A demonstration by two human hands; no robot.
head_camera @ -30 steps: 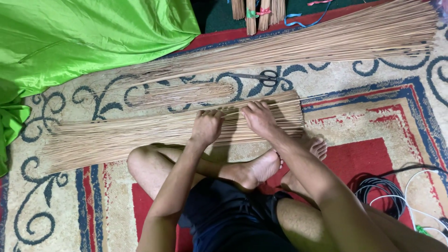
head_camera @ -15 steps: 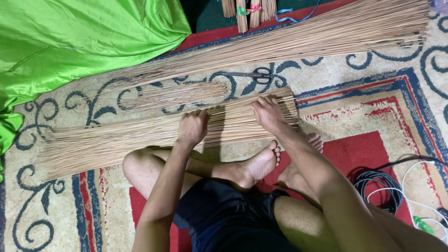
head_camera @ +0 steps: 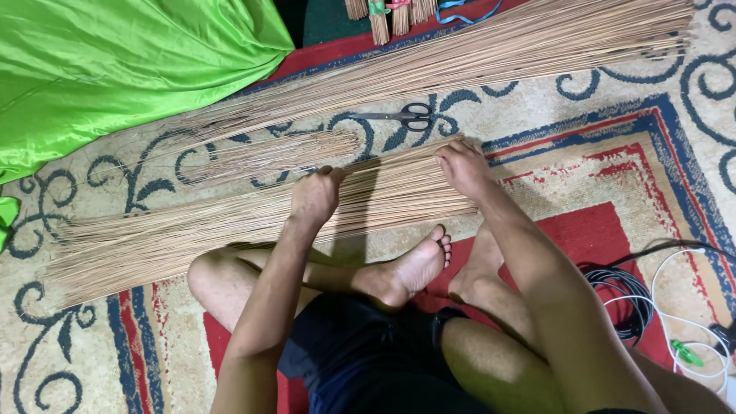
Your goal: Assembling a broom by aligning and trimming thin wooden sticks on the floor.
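Fingers of the left hand point(head_camera: 314, 195) curl down onto the near bundle of thin sticks point(head_camera: 230, 226), grasping a few strands. Right hand point(head_camera: 462, 167) lies flat, fingers released, pressing the bundle's thick end. Scissors point(head_camera: 400, 116) lie just beyond both hands' fingertips.

Home floor workspace: patterned carpet point(head_camera: 629, 138), green cloth point(head_camera: 115, 69), scissors point(head_camera: 399, 116), cables point(head_camera: 636, 295).
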